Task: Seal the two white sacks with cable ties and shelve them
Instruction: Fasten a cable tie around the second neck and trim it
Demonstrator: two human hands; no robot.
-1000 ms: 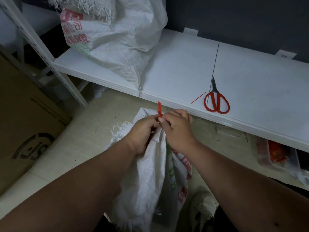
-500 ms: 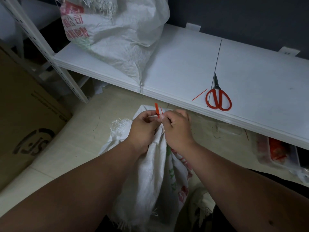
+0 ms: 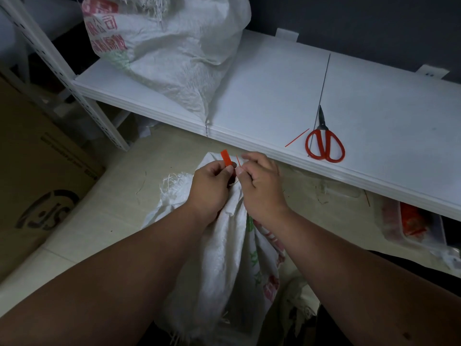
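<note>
A white woven sack (image 3: 224, 250) with red and green print stands on the floor between my arms, its neck bunched. My left hand (image 3: 210, 186) pinches the flat head end of a red cable tie (image 3: 226, 158) above the neck. My right hand (image 3: 262, 181) pinches the tie's thin tail just to the right. A second white sack (image 3: 174, 53) lies on the white shelf (image 3: 274, 96) at the back left, its frayed mouth up.
Red-handled scissors (image 3: 324, 143) and a thin red tie offcut (image 3: 296, 138) lie on the shelf to the right. A cardboard box (image 3: 37, 176) stands at the left. A clear packet of red ties (image 3: 414, 221) sits under the shelf at right.
My hands have parted slightly, and the tie's flat red end and thin tail now stand out above the sack's neck. The view has shifted a little.
</note>
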